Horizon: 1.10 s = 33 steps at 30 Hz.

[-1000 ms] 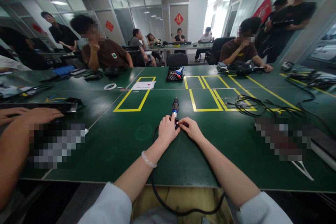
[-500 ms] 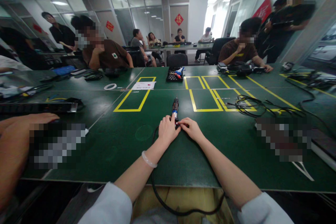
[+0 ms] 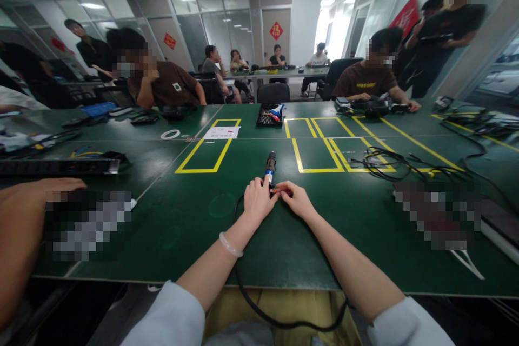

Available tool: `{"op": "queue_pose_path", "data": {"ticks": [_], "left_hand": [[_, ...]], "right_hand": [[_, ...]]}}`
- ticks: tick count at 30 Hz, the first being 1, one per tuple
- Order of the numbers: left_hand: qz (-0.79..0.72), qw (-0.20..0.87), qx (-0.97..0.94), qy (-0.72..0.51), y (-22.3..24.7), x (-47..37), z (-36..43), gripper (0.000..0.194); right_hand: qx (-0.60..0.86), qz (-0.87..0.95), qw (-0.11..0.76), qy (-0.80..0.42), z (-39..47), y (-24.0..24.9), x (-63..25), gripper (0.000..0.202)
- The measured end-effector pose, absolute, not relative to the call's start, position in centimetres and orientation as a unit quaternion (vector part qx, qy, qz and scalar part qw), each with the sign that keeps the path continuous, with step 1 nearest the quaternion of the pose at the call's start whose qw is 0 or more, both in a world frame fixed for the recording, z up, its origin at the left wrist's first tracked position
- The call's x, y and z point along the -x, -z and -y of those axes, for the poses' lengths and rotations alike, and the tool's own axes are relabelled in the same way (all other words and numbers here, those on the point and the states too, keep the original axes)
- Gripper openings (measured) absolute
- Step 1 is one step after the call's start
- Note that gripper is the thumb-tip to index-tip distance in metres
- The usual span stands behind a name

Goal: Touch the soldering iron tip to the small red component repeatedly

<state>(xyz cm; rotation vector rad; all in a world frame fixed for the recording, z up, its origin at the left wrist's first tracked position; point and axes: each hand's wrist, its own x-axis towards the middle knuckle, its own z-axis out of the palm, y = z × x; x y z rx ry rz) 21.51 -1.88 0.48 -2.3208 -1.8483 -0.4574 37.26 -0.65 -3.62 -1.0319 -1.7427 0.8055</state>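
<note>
A corded electric screwdriver [image 3: 271,164], dark with a blue ring and a thin tip, lies on the green table, pointing away from me. My left hand [image 3: 258,198] is closed over its near end, one finger stretched along the body. Beside it, my right hand [image 3: 295,199] pinches a small orange-red piece [image 3: 276,191] against the screwdriver's near end; its exact kind is too small to tell. A black cable [image 3: 240,286] runs down from under my left hand, over the table edge and in a loop below.
Yellow tape outlines [image 3: 320,170] mark the green table [image 3: 194,227]. A black tray [image 3: 269,117] with tools stands at the back. Tangled cables [image 3: 381,159] lie right, a power strip [image 3: 60,166] left. Another person's arm [image 3: 24,216] reaches in from the left. Several people sit or stand beyond.
My right fingers have shifted slightly, and more of the orange-red piece shows. My left hand and the screwdriver stay in place. A seated person at right has lowered a hand from the chin.
</note>
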Motion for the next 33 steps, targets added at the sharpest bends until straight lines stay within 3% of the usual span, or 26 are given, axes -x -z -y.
{"op": "queue_pose_path", "data": {"ticks": [12, 23, 33], "left_hand": [[0.643, 0.052, 0.757, 0.108, -1.3, -20.2, 1.1, 0.062], [0.787, 0.011, 0.614, 0.059, -2.1, -6.9, -1.5, 0.061], [0.871, 0.029, 0.478, 0.110, -2.1, 2.0, -1.6, 0.057]], "right_hand": [[0.440, 0.708, 0.451, -0.320, 0.7, 3.1, -38.2, 0.028], [0.444, 0.721, 0.436, -0.305, 0.6, 3.5, -38.7, 0.026], [0.448, 0.733, 0.422, -0.291, 0.4, 3.8, -38.5, 0.025]]}}
